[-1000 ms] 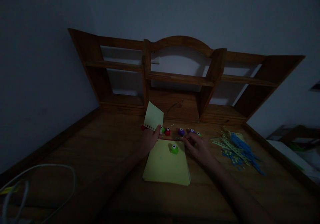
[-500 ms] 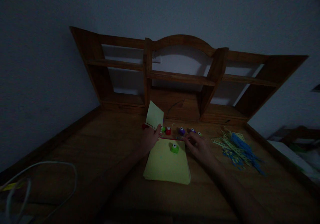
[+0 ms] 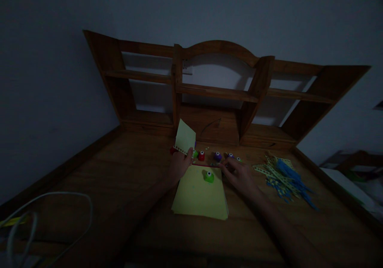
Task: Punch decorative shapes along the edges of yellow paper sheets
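We look down at a dim wooden desk (image 3: 134, 156), where a person's left hand (image 3: 178, 166) grips a small pale-yellow sheet (image 3: 185, 136) by its lower edge, the thumb in front. That edge carries a row of punched holes (their shape is too small for us to make out). The sheet tilts upright beyond a stack of yellow paper (image 3: 199, 198) lying flat. By the stack's far right corner, the right hand (image 3: 237, 175) has its fingers curled, thumb and forefinger close together; we cannot tell whether they pinch anything. A green one-eyed figure (image 3: 209, 177) sits on the stack; a red figure (image 3: 201, 156) and a purple figure (image 3: 218, 156) stand just behind it. Farther right lies a heap of blue and yellow strips (image 3: 287, 180).
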Demonstrator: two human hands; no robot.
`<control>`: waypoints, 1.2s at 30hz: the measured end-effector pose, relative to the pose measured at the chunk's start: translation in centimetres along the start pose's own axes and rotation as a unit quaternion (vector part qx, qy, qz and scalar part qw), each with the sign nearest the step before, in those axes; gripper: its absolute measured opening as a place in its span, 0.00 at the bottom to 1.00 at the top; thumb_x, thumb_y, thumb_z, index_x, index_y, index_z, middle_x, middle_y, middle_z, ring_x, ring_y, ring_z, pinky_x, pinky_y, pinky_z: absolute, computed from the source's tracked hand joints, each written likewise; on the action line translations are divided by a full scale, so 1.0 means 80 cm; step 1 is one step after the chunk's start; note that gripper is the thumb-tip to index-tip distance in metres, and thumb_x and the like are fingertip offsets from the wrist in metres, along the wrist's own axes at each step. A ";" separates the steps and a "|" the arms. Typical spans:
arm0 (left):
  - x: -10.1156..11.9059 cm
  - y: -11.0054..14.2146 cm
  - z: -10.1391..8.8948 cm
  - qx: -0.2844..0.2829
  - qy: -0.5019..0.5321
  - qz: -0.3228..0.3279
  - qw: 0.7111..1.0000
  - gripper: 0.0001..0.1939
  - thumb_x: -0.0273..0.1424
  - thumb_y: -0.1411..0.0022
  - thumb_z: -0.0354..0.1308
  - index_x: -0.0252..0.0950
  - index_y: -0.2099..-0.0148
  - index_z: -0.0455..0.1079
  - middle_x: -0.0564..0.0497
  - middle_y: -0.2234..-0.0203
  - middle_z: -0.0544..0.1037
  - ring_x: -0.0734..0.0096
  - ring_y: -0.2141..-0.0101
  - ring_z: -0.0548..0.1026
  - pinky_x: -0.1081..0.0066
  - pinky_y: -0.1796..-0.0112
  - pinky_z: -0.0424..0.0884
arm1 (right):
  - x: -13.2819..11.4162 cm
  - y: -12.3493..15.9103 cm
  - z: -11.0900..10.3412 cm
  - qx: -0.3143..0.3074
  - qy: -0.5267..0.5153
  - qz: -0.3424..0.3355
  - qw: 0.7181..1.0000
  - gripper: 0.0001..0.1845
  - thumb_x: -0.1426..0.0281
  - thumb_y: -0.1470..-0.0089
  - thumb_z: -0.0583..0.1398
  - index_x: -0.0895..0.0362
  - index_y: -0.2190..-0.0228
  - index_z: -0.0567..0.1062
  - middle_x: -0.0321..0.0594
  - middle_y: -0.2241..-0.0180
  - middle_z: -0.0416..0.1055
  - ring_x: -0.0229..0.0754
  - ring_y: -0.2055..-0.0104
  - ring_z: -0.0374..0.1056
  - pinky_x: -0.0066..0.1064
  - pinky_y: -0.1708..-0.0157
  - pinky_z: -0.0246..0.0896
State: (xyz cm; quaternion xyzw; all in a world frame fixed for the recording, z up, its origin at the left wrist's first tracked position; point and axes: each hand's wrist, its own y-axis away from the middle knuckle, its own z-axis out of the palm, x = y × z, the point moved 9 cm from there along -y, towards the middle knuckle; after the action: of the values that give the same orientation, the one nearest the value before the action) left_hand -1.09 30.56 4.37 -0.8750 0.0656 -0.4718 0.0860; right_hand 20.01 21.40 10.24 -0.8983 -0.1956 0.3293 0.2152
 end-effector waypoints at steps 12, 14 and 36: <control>0.002 0.001 -0.001 -0.004 -0.001 -0.012 1.000 0.30 0.50 0.36 0.41 0.34 0.76 0.71 0.44 0.80 0.76 0.67 0.78 0.74 0.71 0.74 0.63 | -0.003 0.000 -0.001 -0.008 0.009 -0.001 1.000 0.08 0.66 0.40 0.55 0.54 0.70 0.71 0.35 0.72 0.71 0.38 0.72 0.66 0.28 0.69 0.58; 0.003 0.002 -0.002 -0.005 -0.006 -0.015 1.000 0.30 0.50 0.36 0.41 0.34 0.76 0.71 0.44 0.80 0.76 0.67 0.78 0.74 0.71 0.74 0.63 | -0.002 0.000 0.000 -0.011 0.006 0.003 1.000 0.08 0.66 0.40 0.55 0.54 0.69 0.71 0.36 0.71 0.71 0.38 0.71 0.67 0.29 0.69 0.58; -0.010 -0.003 0.015 -0.037 0.139 -0.036 0.989 0.31 0.53 0.38 0.42 0.34 0.76 0.71 0.43 0.78 0.79 0.63 0.76 0.77 0.69 0.70 0.71 | -0.005 0.000 0.000 -0.002 0.008 -0.007 1.000 0.10 0.65 0.40 0.54 0.54 0.70 0.71 0.37 0.72 0.71 0.39 0.72 0.67 0.29 0.70 0.59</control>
State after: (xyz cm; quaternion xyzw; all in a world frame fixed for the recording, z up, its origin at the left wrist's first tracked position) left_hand -0.53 31.08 3.11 -0.8052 0.0625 -0.5891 0.0267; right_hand 19.74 21.23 10.47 -0.9001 -0.2010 0.3198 0.2170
